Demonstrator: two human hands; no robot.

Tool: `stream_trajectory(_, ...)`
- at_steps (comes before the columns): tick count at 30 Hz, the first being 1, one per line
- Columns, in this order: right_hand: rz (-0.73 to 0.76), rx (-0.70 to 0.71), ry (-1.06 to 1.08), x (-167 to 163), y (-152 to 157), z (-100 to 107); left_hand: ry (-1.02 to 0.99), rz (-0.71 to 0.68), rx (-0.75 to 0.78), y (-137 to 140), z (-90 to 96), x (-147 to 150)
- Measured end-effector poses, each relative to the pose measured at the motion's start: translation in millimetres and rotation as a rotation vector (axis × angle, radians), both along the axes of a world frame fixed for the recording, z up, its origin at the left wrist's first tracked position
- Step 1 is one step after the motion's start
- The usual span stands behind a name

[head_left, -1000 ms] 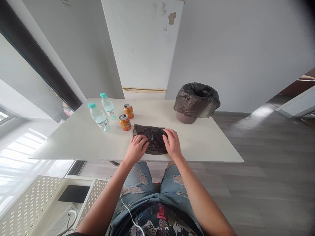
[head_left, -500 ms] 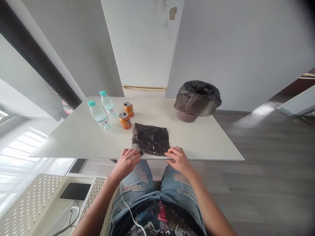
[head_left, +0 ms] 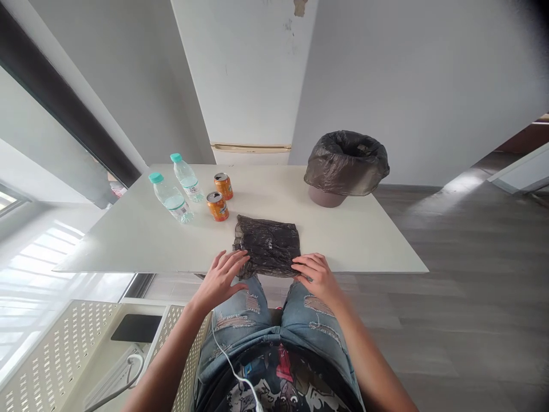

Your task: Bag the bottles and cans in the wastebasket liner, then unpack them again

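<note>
Can see a crinkly black bag point(head_left: 270, 243) flat at the counter point(head_left: 364, 246) edge, loose fingers of the left hand point(head_left: 221, 277) on one near corner; can't tell about right hand point(head_left: 316, 276) pinching the other.

The flat plastic bag point(head_left: 269, 245) was translucent black, like the bin liner point(head_left: 338, 174) over a mauve-brown bin point(head_left: 326, 198). Both soda cans point(head_left: 219, 210) were orange with silver tops point(head_left: 215, 197); the plastic bottles point(head_left: 173, 202) were clear with turquoise caps point(head_left: 156, 178). The worktop point(head_left: 115, 240) was off-white, the jeans point(head_left: 258, 336) faded blue.
</note>
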State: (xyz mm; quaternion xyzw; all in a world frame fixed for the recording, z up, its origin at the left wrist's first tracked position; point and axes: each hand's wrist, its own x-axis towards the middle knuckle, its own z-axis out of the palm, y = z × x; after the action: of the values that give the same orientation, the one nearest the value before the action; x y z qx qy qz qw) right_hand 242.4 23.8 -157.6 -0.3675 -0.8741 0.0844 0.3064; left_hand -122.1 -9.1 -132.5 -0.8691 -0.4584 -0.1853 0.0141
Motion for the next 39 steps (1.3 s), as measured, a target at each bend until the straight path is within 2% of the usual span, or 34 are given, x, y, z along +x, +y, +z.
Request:
stream_trajectory(5, -0.036, 0.038, 0.047, 4.6, -8.1, -3.2, 0.009, -0.039, 0.011, -2.8, -8.7, 4.5)
stream_trajectory(8, -0.088, 0.025, 0.066, 3.5, -8.0, -3.7, -0.093, -0.078, 0.008, -1.4, -3.0, 2.9)
stream_trajectory(11, -0.084, -0.036, 0.147, 0.5, -6.5, 2.7, -0.230, -0.043, -0.051, 2.2, 7.3, 3.5)
stream_trajectory(16, -0.049, -0.294, 0.385, -11.4, 0.1, 27.7, -0.483, 0.174, -0.253, 16.4, 22.0, 11.9)
stream_trajectory(21, -0.220, -0.517, 0.466, -29.5, 23.4, 42.2, -0.597, 0.384, -0.324, 44.1, 25.8, 24.0)
stream_trajectory(23, -0.293, -0.529, 0.475, -37.4, 37.5, 41.8, -0.661, 0.445, -0.318, 57.6, 22.5, 27.1)
stream_trajectory(28, -0.441, -0.409, 0.324, -56.9, 66.7, 35.0, -0.718, 0.575, -0.300, 84.8, 15.9, 30.2)
stream_trajectory(31, -0.517, -0.399, 0.285, -66.2, 72.7, 30.6, -0.655, 0.621, -0.117, 83.7, 23.4, 37.8)
stream_trajectory(33, -0.550, -0.402, 0.275, -70.7, 72.9, 28.5, -0.557, 0.563, 0.077, 75.4, 31.4, 47.3)
stream_trajectory(35, -0.562, -0.363, 0.255, -74.1, 71.5, 27.8, -0.415, 0.404, 0.157, 66.2, 37.1, 58.5)
stream_trajectory(37, -0.559, -0.275, 0.246, -76.4, 69.5, 29.2, -0.254, 0.213, 0.095, 60.8, 36.0, 67.7)
stream_trajectory(39, -0.541, -0.162, 0.234, -77.5, 67.1, 32.5, -0.124, 0.103, 0.003, 60.7, 27.1, 72.2)
